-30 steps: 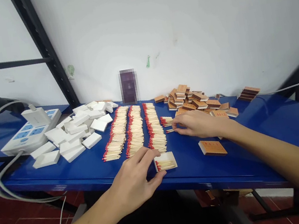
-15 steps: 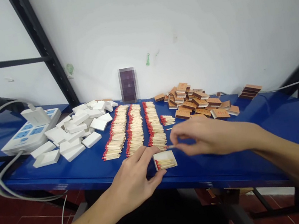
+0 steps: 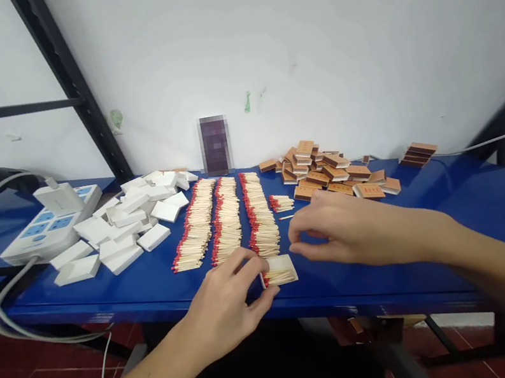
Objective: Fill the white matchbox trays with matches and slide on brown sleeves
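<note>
My left hand (image 3: 231, 295) grips the left end of a small white matchbox tray (image 3: 288, 261), thumb along its near side and fingers at its far side. Red-headed matches (image 3: 279, 276) lie along the near side of the tray. My right hand (image 3: 336, 226) hovers just right of the tray, thumb and forefinger slightly apart, with nothing visible between them. Beyond the tray stand three long rows of matches, the nearest row (image 3: 261, 220) ending close to it. A small bunch of matches (image 3: 281, 202) and a single match (image 3: 286, 217) lie beside that row.
White empty trays (image 3: 118, 227) are heaped on the left, near a power strip (image 3: 53, 225) with a charger and cable. Brown matchbox sleeves (image 3: 327, 170) are piled at the back right, with a small stack (image 3: 418, 153) farther right. A pixelated dark object (image 3: 215, 145) leans on the wall.
The match between my right thumb and forefinger is no longer seen there, and those fingers have parted. My left forefinger now reaches over the tray's left end.
</note>
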`<state>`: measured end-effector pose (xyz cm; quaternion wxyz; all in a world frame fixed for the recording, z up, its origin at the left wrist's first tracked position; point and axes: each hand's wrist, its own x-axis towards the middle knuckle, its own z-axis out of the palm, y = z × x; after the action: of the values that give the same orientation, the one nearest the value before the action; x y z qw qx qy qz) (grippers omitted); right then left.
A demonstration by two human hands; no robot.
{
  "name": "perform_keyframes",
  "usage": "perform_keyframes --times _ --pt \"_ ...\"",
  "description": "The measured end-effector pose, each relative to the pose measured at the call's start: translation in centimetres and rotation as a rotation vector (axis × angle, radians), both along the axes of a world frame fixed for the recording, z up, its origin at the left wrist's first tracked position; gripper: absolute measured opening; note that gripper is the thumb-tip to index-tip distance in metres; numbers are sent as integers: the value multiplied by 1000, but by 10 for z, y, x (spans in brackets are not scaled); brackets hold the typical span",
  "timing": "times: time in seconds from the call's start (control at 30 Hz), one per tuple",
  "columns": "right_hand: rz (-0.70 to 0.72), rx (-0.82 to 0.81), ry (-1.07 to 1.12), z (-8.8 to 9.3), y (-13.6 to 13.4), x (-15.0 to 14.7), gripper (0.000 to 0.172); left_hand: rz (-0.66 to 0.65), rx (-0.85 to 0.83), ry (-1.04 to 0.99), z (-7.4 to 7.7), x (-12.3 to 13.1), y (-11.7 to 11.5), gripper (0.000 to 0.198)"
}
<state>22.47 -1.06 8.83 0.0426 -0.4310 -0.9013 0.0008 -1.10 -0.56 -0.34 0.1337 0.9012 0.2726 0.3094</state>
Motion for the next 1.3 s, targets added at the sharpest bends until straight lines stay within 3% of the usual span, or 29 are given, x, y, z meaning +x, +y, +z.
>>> perform_keyframes --times 0.13,0.33,0.83,0.97,1.13,1.3 --pt "-150 -31 -29 -9 32 25 20 -8 -3 18 2 -1 0 8" --pt "-188 -54 11 -41 69 49 28 -1 -7 31 6 0 -2 14" --pt "-161 -149 80 -49 73 48 28 20 25 27 -1 -1 -1 32" --pt "-146 -109 50 -42 62 48 28 28 14 24 -1 -2 -2 34" --pt "-112 -100 119 -17 14 24 27 57 14 15 -3 -2 -2 42" --pt "3 -150 9 -27 -21 -9 15 55 14 20 -2 -1 -2 45"
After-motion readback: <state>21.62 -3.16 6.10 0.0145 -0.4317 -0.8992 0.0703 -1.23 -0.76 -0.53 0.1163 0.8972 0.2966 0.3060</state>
